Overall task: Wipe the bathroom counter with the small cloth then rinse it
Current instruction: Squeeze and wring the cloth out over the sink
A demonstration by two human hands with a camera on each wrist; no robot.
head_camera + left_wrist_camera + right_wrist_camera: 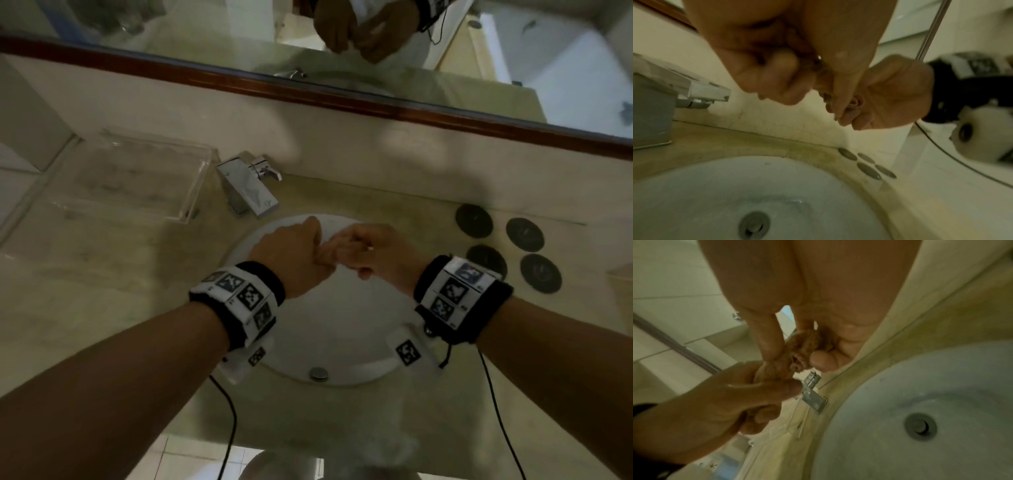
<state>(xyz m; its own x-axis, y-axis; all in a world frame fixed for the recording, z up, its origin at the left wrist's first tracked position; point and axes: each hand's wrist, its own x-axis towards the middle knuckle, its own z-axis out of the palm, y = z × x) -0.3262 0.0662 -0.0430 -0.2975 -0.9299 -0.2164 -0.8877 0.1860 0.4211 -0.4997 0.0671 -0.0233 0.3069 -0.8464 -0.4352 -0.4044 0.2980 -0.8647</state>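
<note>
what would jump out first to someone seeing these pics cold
Two hands meet over the white sink: the left hand and right hand both grip a small orange-brown cloth, bunched tight between them. A chrome faucet stands behind the basin, with four dark round discs on the counter to its right.

The small brownish cloth is bunched and twisted, held above the white sink; the beige tabletop surrounds the sink.

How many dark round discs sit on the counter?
4 dark discs, clustered right of the sink: back-left, back-right, front-left, front-right. None look hidden.
</note>
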